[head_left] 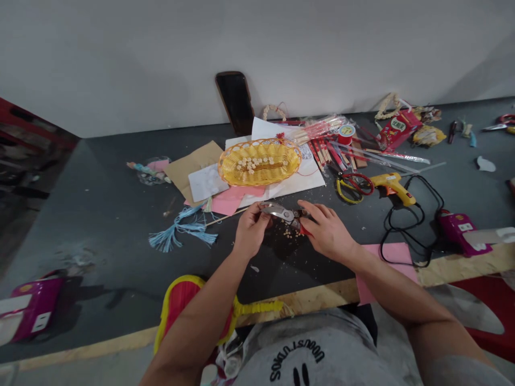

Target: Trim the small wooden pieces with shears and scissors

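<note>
My right hand (328,228) is closed around the red handles of a pair of pruning shears (284,213), whose metal blades point left. My left hand (252,228) pinches a thin wooden stick (225,217) close to the blades; the stick's long end sticks out to the left. Whatever lies between the blades is hidden by my fingers. Small pale cut bits (293,233) are scattered on the dark table under the shears. Just beyond my hands stands a yellow woven basket (281,174) with several more pale pieces (251,165) in it.
Left of my hands lies a blue tassel (169,236). To the right are scissors (350,187), a yellow glue gun (394,187) with its black cable, and a purple power box (462,233). A phone (235,102) leans on the wall. A red and yellow object (183,300) hangs at the front edge.
</note>
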Tool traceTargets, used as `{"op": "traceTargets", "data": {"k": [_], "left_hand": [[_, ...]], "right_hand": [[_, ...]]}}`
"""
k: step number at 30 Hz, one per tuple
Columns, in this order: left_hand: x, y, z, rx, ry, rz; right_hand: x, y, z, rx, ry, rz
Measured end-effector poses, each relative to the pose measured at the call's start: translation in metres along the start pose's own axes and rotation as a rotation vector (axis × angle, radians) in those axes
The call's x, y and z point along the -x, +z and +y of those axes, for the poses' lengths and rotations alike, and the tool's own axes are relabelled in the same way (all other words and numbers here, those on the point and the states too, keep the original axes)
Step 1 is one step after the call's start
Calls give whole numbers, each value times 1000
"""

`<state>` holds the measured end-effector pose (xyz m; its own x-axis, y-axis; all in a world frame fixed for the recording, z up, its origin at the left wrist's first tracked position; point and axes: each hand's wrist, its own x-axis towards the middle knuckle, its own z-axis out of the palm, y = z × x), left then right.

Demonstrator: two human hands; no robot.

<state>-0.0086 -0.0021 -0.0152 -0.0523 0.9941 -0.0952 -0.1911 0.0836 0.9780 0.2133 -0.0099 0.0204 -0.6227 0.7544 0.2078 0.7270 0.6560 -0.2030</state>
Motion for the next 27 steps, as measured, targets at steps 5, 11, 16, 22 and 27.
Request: {"op": "traceTargets", "data": {"k": [5, 11, 16, 22, 27], "left_hand": [[0, 3, 3, 15, -2, 12], [1, 5, 7, 13, -22, 16], [5, 8, 14, -70, -5, -12], [9, 12, 16, -76, -14, -42], [8, 11, 12, -17, -44, -54]], "right_hand": [[1, 3, 0, -28, 7, -2], [1, 11, 3, -184, 27, 57], [-1, 9, 1, -136, 50, -19], [1, 3, 0, -144, 90, -79], [0, 2, 0, -113, 125, -121]]}}
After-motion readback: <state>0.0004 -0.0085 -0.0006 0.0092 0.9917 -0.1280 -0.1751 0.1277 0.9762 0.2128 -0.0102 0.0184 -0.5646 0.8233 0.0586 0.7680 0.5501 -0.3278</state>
